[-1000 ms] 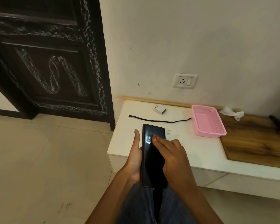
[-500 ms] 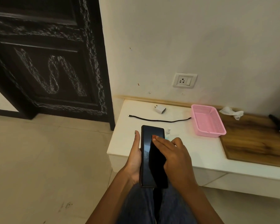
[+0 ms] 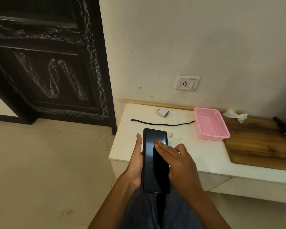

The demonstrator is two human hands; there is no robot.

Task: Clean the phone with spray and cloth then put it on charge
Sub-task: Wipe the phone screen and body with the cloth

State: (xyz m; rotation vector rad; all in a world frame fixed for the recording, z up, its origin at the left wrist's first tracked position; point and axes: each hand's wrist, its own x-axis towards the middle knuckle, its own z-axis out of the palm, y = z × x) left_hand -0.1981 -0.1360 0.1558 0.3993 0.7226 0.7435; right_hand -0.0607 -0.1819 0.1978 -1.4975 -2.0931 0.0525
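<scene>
A black phone [image 3: 149, 151] is held screen-up over my lap, in front of the white table [image 3: 196, 156]. My left hand [image 3: 136, 164] grips its left edge from below. Flat fingers of my right hand [image 3: 178, 164] press a black cloth [image 3: 161, 172] onto the right half of the screen. A small spray bottle [image 3: 171, 136] lies on the table just behind the phone, mostly hidden. Farther back lie a white charger plug [image 3: 163, 112] and a black cable [image 3: 162, 123]. A wall socket [image 3: 187, 83] sits above the table.
A pink basket [image 3: 210, 123] stands right of the cable. Beyond it a wooden board [image 3: 261, 146] carries a crumpled white tissue [image 3: 235, 114] and a dark object at the far right edge. A dark carved door [image 3: 48, 63] stands to the left, above pale floor tiles.
My right hand has slid the cloth down the screen toward me, uncovering more of the phone's top half. My left hand holds the phone steady.
</scene>
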